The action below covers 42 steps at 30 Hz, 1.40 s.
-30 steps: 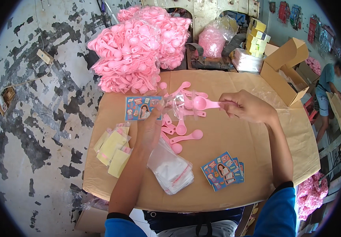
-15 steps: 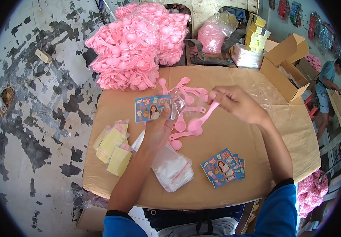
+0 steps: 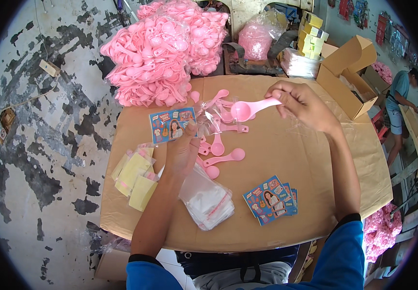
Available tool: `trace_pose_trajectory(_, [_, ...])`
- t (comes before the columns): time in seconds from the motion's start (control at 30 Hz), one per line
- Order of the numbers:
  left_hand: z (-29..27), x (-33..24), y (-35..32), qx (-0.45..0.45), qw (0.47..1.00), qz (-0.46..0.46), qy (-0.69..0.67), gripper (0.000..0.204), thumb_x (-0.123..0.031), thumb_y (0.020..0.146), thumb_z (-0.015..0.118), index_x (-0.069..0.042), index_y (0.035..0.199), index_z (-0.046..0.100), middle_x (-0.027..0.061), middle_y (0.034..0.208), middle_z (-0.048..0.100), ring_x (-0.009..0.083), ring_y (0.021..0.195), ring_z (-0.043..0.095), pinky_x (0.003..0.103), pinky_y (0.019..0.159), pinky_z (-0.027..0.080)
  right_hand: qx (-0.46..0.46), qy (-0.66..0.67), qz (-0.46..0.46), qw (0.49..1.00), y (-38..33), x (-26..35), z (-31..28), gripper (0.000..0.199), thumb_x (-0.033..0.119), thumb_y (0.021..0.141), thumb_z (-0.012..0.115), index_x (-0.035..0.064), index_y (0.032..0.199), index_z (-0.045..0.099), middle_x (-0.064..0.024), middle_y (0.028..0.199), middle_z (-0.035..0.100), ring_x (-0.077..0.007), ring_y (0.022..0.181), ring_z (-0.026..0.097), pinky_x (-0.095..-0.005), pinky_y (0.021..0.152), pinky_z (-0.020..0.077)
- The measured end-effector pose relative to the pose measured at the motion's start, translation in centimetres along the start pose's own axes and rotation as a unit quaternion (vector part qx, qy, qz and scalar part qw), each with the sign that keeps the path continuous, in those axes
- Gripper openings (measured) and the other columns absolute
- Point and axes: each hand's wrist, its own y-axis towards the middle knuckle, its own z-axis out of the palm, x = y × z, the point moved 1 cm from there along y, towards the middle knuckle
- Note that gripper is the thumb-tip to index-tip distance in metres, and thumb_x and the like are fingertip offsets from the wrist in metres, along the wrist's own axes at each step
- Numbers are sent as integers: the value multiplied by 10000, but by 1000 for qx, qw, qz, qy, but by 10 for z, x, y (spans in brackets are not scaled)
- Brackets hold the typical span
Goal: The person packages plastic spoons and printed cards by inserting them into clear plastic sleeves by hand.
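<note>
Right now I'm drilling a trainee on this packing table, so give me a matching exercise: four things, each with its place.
Things:
1. spoon
2. card
3. yellow packets
4. card stack

Places:
A. lying at the table's left edge
B. in the left hand with a clear bag
C. lying before the right forearm
D. in the right hand's fingers, above the table

Pairs: 1-D, 2-B, 3-A, 4-C

Hands: two, left hand (image 3: 182, 152) and right hand (image 3: 303, 104)
Pink scoop in right hand (image 3: 252, 108): one
Printed card at left hand (image 3: 171, 124): one
Card stack, lower right (image 3: 271, 199): one
Clear-bag stack, centre bottom (image 3: 206, 200): one
Cardboard boxes, upper right (image 3: 349, 72): two
</note>
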Motion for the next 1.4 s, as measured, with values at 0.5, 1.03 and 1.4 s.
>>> trace_pose_trajectory(0.5, [-16,26,-6,12,999,-39,-19,414,-117,946,599,-87,1333,454,89,1268,578,219,1221,540,433,1087,433,31,0,-64,997,1,15,64,278,203,1039,421,-10,1163,547,-120,902,636,-193,829,608,-325,795,473])
trace_pose_trajectory(1.03, [18,4,1,-23,981,-55,186,573,-439,1018,392,-40,1427,340,163,1393,466,252,1335,415,400,1141,303,-253,-164,-95,949,-26,52,6,106,126,919,615,26,953,610,-59,669,606,-130,527,528,-290,518,430])
trace_pose_trajectory(1.4, [53,30,-39,231,838,-9,494,982,-307,772,801,-1,1486,202,214,1369,430,328,1281,459,421,1038,413,-123,-194,-58,972,-13,40,50,127,127,846,714,4,847,685,-69,542,530,-89,468,433,-283,460,351])
